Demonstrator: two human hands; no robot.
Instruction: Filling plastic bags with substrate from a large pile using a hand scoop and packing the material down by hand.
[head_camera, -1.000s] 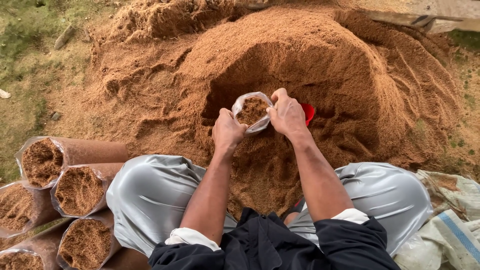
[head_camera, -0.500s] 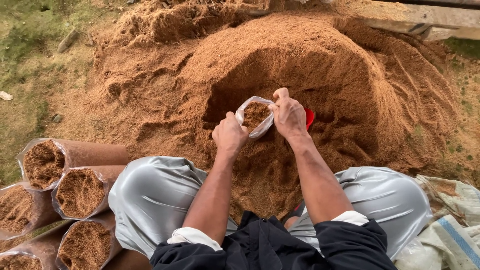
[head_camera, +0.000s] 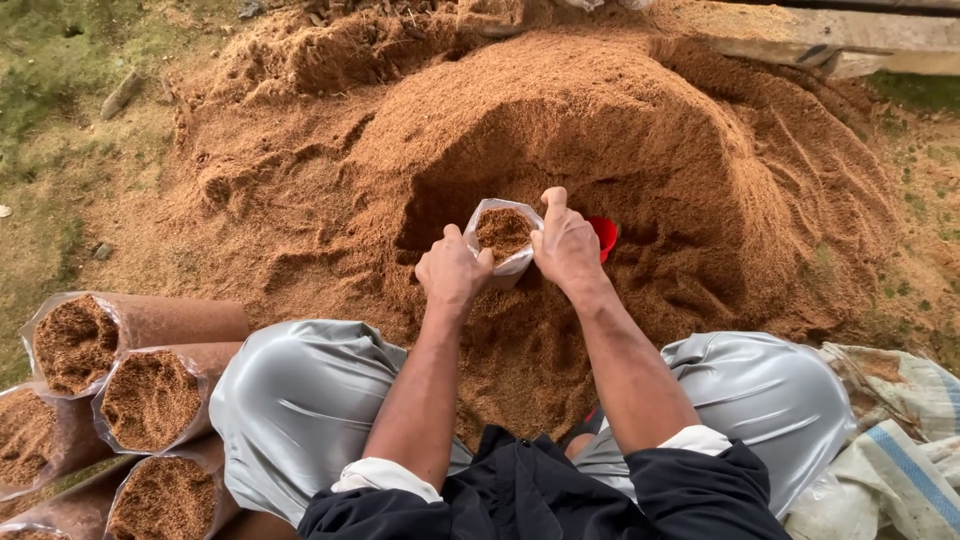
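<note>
Hands meet at the foot of the sawdust heap (head_camera: 620, 130): the left hand (head_camera: 452, 270) is closed on the near rim of a small clear bag (head_camera: 503, 238), the right hand (head_camera: 566, 243) grips its right rim. A red scoop (head_camera: 604, 236) is mostly hidden behind the right hand. Left of the heap lie filled bags (head_camera: 120, 370), partly cut off, on grassy ground (head_camera: 50, 110).
</note>
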